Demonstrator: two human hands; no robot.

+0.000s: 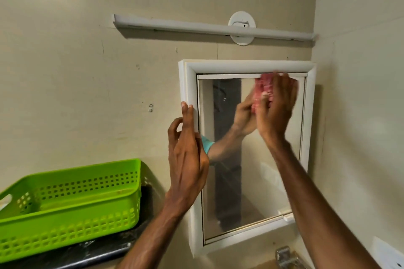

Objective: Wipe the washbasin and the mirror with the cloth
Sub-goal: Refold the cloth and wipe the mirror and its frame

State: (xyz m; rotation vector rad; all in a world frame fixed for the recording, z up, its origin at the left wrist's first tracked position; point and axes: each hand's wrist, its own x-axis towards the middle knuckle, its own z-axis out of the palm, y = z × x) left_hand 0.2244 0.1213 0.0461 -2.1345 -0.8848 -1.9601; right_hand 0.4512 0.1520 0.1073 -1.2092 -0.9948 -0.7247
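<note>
Two bare forearms rise from the bottom edge, one on each side of a metal tap (285, 255) that shows only partly at the lower margin. To the left, a green plastic basket (65, 227) with perforated walls and a cut-out handle sits on a dark, glossy ledge (105, 251). What is inside the basket cannot be seen. The left hand (185, 159) is raised with its back to the camera and holds nothing. Its fingers are loosely curved, with the thumb and forefinger bent toward each other, and the two longest fingertips reach the left edge of the white frame (247, 65). Whether they touch the frame cannot be told. Farther up and to the right, the right hand (276, 107) is blurred. It grips a bunched pink cloth (263, 87) and presses it against the glass near the top right corner of the mirror (258, 181). Its fingers lie over the cloth, pointing up, and the thumb is tucked against the cloth's left side. The mirror hangs upright on a beige wall (87, 72) and reflects the arm, the cloth, a turquoise sleeve and a dark vertical strip. A small metal fixing (150, 107) sits on the wall to the left of the frame. Above the mirror, a long white bar (175, 26) runs across a round white plate (241, 18) fixed to the wall, reaching to the corner where a second wall meets it on the right.
</note>
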